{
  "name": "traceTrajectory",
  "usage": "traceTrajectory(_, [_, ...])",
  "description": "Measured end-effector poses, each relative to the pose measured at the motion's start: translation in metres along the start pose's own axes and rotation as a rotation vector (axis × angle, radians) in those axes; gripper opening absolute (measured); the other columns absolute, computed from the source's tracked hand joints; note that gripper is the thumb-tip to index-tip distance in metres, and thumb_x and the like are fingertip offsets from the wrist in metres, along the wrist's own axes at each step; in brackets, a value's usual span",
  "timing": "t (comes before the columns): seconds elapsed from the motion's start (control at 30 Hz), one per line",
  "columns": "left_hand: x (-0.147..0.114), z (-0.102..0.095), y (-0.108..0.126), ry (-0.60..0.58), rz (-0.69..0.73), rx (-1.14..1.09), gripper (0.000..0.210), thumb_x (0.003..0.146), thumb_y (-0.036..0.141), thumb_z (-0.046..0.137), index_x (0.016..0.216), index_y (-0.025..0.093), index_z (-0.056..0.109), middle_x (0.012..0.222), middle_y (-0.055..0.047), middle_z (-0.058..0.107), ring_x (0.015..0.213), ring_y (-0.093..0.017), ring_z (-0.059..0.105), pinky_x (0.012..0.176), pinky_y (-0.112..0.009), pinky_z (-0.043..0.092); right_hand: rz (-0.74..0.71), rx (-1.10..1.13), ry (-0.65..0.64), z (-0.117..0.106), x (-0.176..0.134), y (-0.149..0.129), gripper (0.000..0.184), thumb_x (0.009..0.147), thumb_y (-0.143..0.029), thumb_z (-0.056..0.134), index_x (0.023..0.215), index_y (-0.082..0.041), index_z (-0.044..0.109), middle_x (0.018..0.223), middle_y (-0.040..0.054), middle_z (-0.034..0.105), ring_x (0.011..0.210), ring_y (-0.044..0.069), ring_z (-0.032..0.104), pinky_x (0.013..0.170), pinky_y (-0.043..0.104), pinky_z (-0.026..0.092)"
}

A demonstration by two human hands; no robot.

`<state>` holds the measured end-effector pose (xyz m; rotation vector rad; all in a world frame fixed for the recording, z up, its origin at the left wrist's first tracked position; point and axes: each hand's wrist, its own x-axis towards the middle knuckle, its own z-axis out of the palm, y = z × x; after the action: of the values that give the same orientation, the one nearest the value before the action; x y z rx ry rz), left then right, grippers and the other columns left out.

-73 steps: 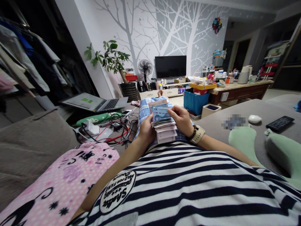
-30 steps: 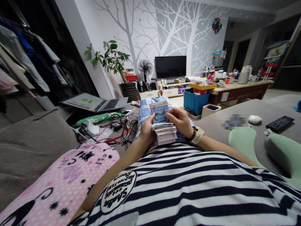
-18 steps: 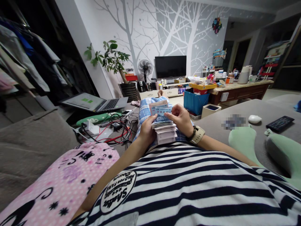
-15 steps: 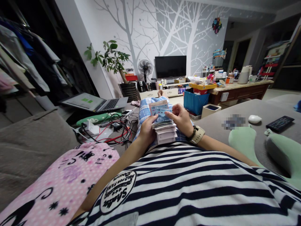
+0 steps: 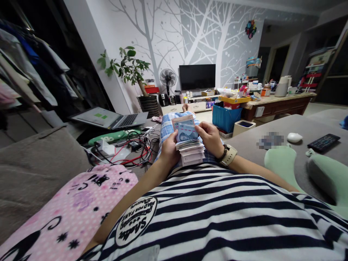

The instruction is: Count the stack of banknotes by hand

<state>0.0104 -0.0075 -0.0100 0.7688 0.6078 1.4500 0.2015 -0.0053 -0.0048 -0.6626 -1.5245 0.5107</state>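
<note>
A wad of banknotes is in front of my belly, above my lap. Its top blue banknote (image 5: pixel 187 131) shows a portrait and lies spread upward, with a pinkish note (image 5: pixel 182 118) peeking out behind it. Below, the folded ends of the wad (image 5: pixel 191 151) fan out in layers. My left hand (image 5: pixel 169 148) is closed on the wad's left side, thumb on the blue note's edge. At the right edge of that note, my right hand (image 5: pixel 211 140) is closed in a pinch between thumb and fingers; its wrist wears a watch (image 5: pixel 230 155) and a dark bracelet.
Left of my legs lie an open laptop (image 5: pixel 108 119), tangled cables (image 5: pixel 141 146) and a pink blanket (image 5: pixel 89 195). To the right on the sofa are a white mouse (image 5: pixel 294 137), a remote (image 5: pixel 323 143) and green cushions (image 5: pixel 281 163). A blue box (image 5: pixel 225 117) stands beyond.
My right hand has shifted slightly down and right along the top note. The blue note now lies flatter, with its portrait more exposed. My left hand stays in place.
</note>
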Motion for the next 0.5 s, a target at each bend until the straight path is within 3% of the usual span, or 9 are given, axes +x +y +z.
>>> traceTrajectory(0.2, [-0.0013,0.0017,0.0012,0.001,-0.031,0.011,0.032,0.106,0.033,0.083,0.131,0.02,0.098,0.121,-0.012,0.101,0.132,-0.039,0.096,0.12,-0.05,0.077,-0.019,0.018,-0.016,-0.0001,-0.0007,-0.0017,0.07,0.106,-0.09,0.078,0.077,-0.03,0.057,0.071,-0.0024,0.053,0.075,0.021,0.046,0.076,0.039,0.044])
traceTrajectory(0.33, [0.0001,-0.0009,-0.0007,-0.028,-0.001,0.02,0.03,0.1,0.033,0.09,0.127,0.022,0.098,0.12,-0.01,0.101,0.133,-0.041,0.096,0.12,-0.051,0.077,-0.013,0.022,-0.023,0.0001,-0.0009,-0.0026,0.073,0.105,-0.094,0.078,0.078,-0.03,0.057,0.07,-0.0031,0.051,0.074,0.021,0.046,0.076,0.039,0.043])
traceTrajectory(0.5, [-0.0011,-0.0013,-0.0018,-0.033,0.014,0.022,0.035,0.097,0.032,0.092,0.13,0.023,0.098,0.119,-0.01,0.101,0.129,-0.043,0.098,0.12,-0.053,0.078,-0.001,0.028,-0.021,0.0005,-0.0015,-0.0019,0.066,0.105,-0.086,0.082,0.078,-0.029,0.061,0.071,-0.0029,0.054,0.075,0.02,0.046,0.075,0.037,0.042])
